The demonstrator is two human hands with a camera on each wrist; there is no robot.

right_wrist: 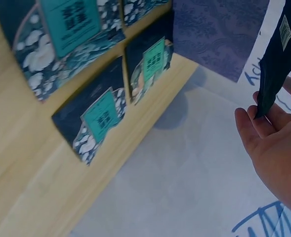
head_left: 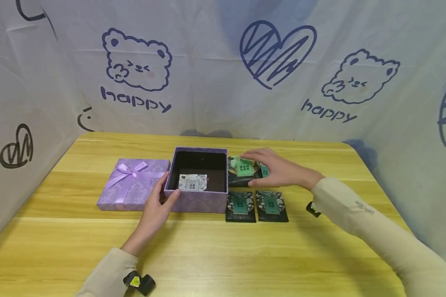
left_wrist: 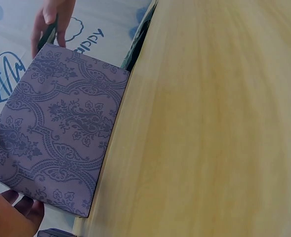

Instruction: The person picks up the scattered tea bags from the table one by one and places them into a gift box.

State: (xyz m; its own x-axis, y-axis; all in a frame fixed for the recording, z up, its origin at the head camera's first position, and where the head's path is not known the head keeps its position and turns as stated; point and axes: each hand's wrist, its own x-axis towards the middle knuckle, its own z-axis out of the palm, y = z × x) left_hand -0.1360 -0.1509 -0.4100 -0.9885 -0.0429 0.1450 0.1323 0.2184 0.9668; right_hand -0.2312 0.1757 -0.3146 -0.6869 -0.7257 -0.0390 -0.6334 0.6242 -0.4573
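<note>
- The right hand point(head_left: 276, 170) holds a dark packet point(head_left: 242, 171) between thumb and fingers at its edges, lifted off the table just right of the box.
- The left hand point(head_left: 157, 206) grips the near left corner of the purple box point(head_left: 200, 202), thumb by the front rim, fingers along the side wall.
- For good handling, a light pinch at the edges should keep the packet flat; squeezing its middle would likely buckle it.
- The left hand's hold seems worth keeping firm, since a knock from the packet could nudge the box.
- The packet looks thin and flexible, dark with a green label; the right wrist view shows a barcode on its back.
- The box is rigid and square-edged, damask-patterned outside, dark inside, with a white floral packet point(head_left: 193, 182) lying within.
- Two dark packets, one left point(head_left: 240, 206) and one right point(head_left: 272, 206), lie flat beside the box.
- Left of it rests the matching lid point(head_left: 143, 189), topped by a satiny bow point(head_left: 132, 169).
- Beneath everything, the table point(head_left: 223, 255) shows smooth yellow wood grain.
</note>
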